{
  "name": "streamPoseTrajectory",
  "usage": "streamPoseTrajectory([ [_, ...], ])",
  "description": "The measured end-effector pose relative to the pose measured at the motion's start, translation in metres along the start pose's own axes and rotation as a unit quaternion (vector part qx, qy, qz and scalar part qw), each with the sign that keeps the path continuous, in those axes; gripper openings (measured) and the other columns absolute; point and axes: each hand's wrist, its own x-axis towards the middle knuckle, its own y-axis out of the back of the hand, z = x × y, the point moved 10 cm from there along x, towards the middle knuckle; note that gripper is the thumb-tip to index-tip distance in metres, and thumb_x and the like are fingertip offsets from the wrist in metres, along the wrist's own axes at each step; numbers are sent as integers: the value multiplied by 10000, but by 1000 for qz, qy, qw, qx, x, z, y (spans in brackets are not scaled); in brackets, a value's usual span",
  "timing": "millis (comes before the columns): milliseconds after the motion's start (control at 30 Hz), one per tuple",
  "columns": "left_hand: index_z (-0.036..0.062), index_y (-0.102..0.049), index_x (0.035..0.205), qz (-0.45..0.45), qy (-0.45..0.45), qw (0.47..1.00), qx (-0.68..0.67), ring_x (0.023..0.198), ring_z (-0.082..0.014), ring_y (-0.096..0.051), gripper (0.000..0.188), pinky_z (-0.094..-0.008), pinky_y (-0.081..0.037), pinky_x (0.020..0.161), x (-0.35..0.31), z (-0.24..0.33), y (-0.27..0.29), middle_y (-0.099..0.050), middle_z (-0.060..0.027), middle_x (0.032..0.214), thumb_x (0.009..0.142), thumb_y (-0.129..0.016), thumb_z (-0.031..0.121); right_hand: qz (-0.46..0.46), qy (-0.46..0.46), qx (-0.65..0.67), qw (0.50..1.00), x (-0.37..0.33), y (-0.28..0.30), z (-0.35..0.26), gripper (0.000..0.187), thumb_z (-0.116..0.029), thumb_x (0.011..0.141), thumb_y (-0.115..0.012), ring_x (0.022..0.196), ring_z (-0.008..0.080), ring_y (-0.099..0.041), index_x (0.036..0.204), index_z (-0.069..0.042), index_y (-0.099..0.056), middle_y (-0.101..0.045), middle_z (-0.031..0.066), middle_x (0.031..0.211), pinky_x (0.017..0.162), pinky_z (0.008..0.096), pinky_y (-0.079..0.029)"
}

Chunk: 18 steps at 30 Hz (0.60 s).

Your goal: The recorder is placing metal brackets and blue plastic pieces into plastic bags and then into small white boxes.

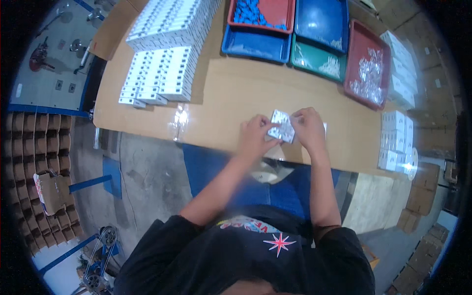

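Over the near part of the table, my left hand (255,136) is closed on a small, flat white packet (281,127) with shiny grey patches, its thumb along the lower edge and fingers on the left side. My right hand (309,129) has its fingertips pinched together at the packet's upper right edge. Whatever may be between those fingertips is too small to make out. Just right of my right wrist, part of a white piece (324,129) shows on the tabletop, mostly hidden by the hand.
Stacked white cartons (164,73) cover the table's (236,93) left side. At the back stand a red tray (275,25) of blue pieces, blue trays (255,46), a green tray (314,73) and a red tray (351,81) of clear pieces. More white boxes (393,140) line the right edge.
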Motion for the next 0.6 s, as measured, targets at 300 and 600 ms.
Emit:
streamPoseTrajectory([
  [300,272,-738,1233,-4,-11,1000,-22,1072,-192,-587,502,-389,-365,927,-4,-1,-4,-594,-12,1127,760,-854,391,95,133,57,985,163,21,-59,225,-246,899,-696,910,385,-700,947,-29,-732,-732,174,959,816,469,-547],
  [600,178,-511,1481,-26,26,998,-48,1157,-234,-595,837,-419,-365,964,2,-4,-5,-641,-46,1214,749,-856,392,119,182,-22,976,319,-26,-89,242,-226,919,-663,989,390,-711,1102,-86,-739,-752,166,1046,874,497,-557],
])
